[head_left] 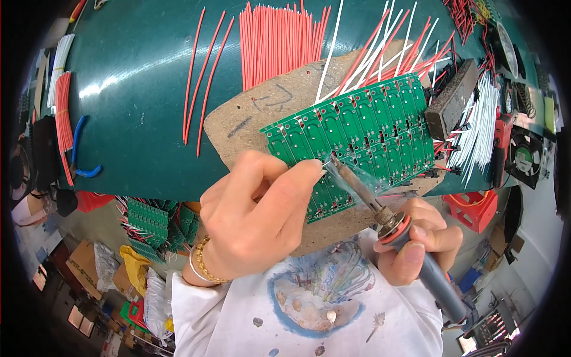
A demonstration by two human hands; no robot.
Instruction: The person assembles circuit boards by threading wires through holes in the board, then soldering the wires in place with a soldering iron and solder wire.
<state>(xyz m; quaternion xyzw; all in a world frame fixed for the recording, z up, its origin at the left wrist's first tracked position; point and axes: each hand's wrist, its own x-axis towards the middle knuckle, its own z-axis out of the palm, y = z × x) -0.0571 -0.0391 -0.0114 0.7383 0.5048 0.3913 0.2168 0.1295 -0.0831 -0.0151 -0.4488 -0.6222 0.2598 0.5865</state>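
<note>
My right hand [419,241] is closed around the grey handle of a soldering iron [437,282]. The iron's tip meets a green circuit board panel [363,122], and a pale wisp of smoke hangs beside its metal shaft. Close to that tip, my left hand [250,208] pinches thumb and forefinger together over the panel; what lies between them is too small to make out. The panel rests tilted on a brown fibreboard [235,128]. Red and white wires [380,56] stick out past its far edge. A dark metal block [452,101] sits on its right end.
On the green tabletop [137,137], a dense row of red wires [276,44] lies at the far side, with several loose ones to its left. Blue-handled pliers [77,149] lie at left. White wires [479,122] and a fan [525,156] are at right. Wired boards [148,220] hang below the edge.
</note>
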